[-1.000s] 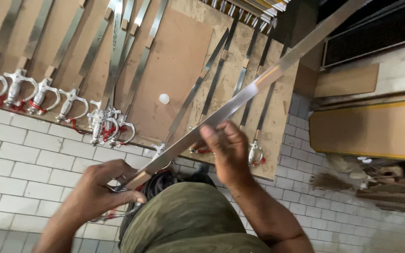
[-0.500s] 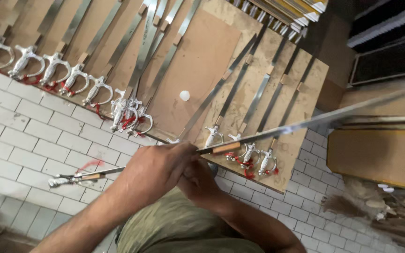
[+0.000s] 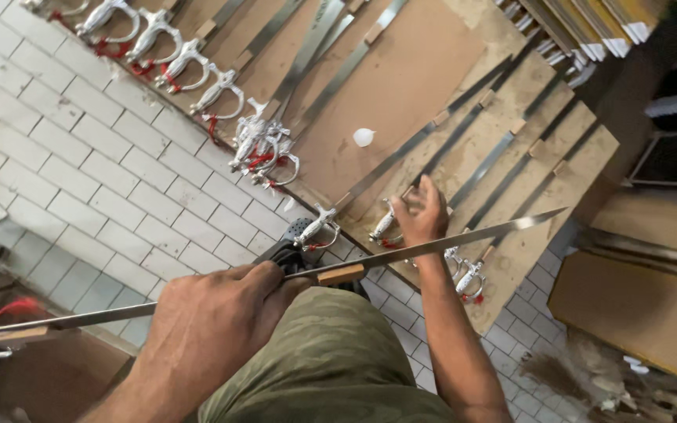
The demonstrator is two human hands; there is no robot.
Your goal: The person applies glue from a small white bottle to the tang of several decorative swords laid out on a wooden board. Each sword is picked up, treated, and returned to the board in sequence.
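**Hazard: Unsupported Blade Tip**

The left hand (image 3: 213, 313) grips the long sword blade (image 3: 425, 249) mid-length, across the lap. The right hand (image 3: 419, 213), open, reaches the swords on the board (image 3: 511, 258). Blade may swing, likely cutting the forearm.

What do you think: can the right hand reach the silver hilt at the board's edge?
Probably yes: the right hand is open beside the silver hilt, nothing between them; the left hand grips the long blade.

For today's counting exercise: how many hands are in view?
2: the left hand grips a long blade; the right hand is open over the board.
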